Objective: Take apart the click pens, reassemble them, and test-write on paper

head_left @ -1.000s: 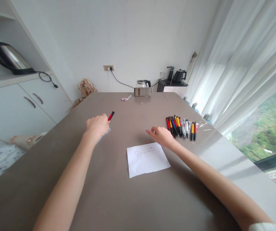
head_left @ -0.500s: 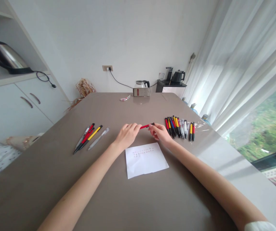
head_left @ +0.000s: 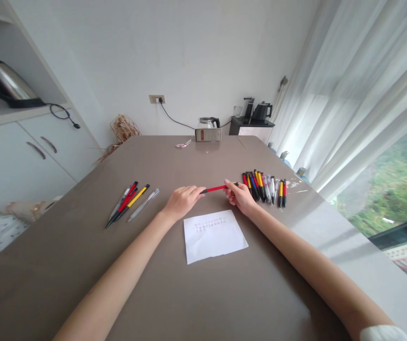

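Observation:
A red pen (head_left: 215, 188) with black ends is stretched level between my two hands, above the far edge of a white sheet of paper (head_left: 214, 237). My left hand (head_left: 184, 201) pinches its black tip end. Thumb and fingers of my right hand (head_left: 239, 195) close round the other end. Small handwriting runs across the upper part of the paper, too fine to read. To the right of my right hand lies a row of several pens (head_left: 258, 185), red, yellow, blue and clear. Left of my left hand rest several more, among them a yellow pen (head_left: 135, 198) and a clear pen (head_left: 143, 204).
The brown table (head_left: 175, 293) stretches to a glass pot (head_left: 208, 123) behind a small box (head_left: 208, 135) at its far end. A patterned strip (head_left: 183, 144) lies beside them. White curtains (head_left: 334, 85) hang on the right; a cabinet (head_left: 36, 147) stands on the left.
My left hand has slid left along the red pen to its tip, so more of the barrel shows. My right hand has shifted slightly right, its thumb now raised on the pen.

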Motion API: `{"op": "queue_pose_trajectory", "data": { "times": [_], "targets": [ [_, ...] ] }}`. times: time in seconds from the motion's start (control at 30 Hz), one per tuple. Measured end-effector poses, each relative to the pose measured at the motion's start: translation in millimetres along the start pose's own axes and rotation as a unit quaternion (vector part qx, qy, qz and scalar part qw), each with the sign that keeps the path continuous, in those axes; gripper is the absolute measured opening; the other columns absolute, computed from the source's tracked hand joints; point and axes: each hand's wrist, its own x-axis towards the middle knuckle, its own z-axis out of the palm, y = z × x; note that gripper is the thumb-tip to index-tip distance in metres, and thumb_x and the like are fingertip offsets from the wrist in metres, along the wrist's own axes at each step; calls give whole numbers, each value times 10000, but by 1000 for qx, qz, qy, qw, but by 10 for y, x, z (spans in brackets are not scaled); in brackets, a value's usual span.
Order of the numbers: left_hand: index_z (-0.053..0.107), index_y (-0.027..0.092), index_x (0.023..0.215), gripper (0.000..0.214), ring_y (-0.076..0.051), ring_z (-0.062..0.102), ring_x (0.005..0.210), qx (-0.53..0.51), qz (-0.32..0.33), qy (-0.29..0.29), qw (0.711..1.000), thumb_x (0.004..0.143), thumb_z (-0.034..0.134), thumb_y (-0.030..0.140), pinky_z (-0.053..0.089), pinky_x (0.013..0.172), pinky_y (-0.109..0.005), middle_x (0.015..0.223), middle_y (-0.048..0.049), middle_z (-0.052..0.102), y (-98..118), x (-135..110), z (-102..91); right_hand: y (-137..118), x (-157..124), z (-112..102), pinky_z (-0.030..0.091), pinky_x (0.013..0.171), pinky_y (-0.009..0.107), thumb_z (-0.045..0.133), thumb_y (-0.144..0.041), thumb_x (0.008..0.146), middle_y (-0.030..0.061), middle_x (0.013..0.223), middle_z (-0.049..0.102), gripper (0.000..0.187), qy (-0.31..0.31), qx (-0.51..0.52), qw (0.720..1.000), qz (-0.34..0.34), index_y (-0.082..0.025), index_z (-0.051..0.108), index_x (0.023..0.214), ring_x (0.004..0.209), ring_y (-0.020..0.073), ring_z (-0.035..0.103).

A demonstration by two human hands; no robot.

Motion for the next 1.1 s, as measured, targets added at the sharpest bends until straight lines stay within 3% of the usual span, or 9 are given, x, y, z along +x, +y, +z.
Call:
{"op": "queue_pose_trajectory", "data": {
  "times": [0.27, 0.43, 0.57, 0.67, 0.8, 0.93, 1.1],
  "targets": [
    [559, 199, 998, 304, -138, 565, 741, -149, -92, -19, 984, 843, 328, 323, 401, 670, -245, 887, -50, 629, 15, 13, 14, 42, 27, -2, 288, 309, 168, 597, -476, 638, 12, 474, 521, 363, 2, -5, 1000, 3, -126, 535, 561, 364, 49, 394],
    [604, 190, 838, 355, -108, 498, 528, -235, -161, -33, 958, 833, 309, 388, 370, 555, -226, 587, 0, 571, 62, 35, -7, 18, 24, -15, 323, 333, 174, 604, -456, 640, 19, 490, 553, 341, -6, 8, 1000, -7, -122, 555, 590, 369, 54, 422],
    [602, 174, 739, 428, -88, 422, 410, -343, -220, -60, 911, 816, 293, 460, 353, 490, -220, 432, 34, 456, 58, 34, 1, 5, 13, -8, 364, 363, 182, 610, -443, 642, 22, 513, 568, 324, -17, 12, 1000, -20, -124, 562, 606, 387, 60, 448],
    [601, 161, 782, 422, -84, 439, 412, -415, -229, -83, 877, 799, 324, 479, 366, 475, -223, 483, 20, 508, 26, 35, 38, 34, 13, 5, 359, 348, 184, 598, -458, 646, 26, 504, 562, 343, 5, 7, 1000, -11, -126, 550, 577, 374, 60, 438],
    [546, 163, 957, 359, -109, 556, 618, -461, -253, -20, 851, 739, 477, 439, 443, 613, -253, 789, -47, 616, -43, 41, 112, 69, 30, -9, 344, 323, 184, 585, -481, 646, 19, 475, 547, 361, 53, 15, 998, -12, -135, 530, 556, 347, 56, 416],
    [532, 158, 942, 335, -135, 567, 793, -462, -259, 45, 847, 683, 573, 367, 448, 744, -293, 895, -68, 608, -110, 32, 172, 70, 47, -43, 327, 306, 184, 580, -487, 647, 16, 476, 542, 373, 69, 23, 997, -22, -139, 509, 533, 336, 51, 402],
    [562, 150, 863, 280, -129, 567, 743, -462, -264, 39, 846, 685, 568, 365, 452, 728, -286, 832, -59, 616, -129, 11, 202, 93, 51, -37, 329, 305, 184, 571, -497, 649, 22, 492, 551, 374, 58, 3, 998, -28, -139, 518, 554, 341, 53, 410]
  ]
}}
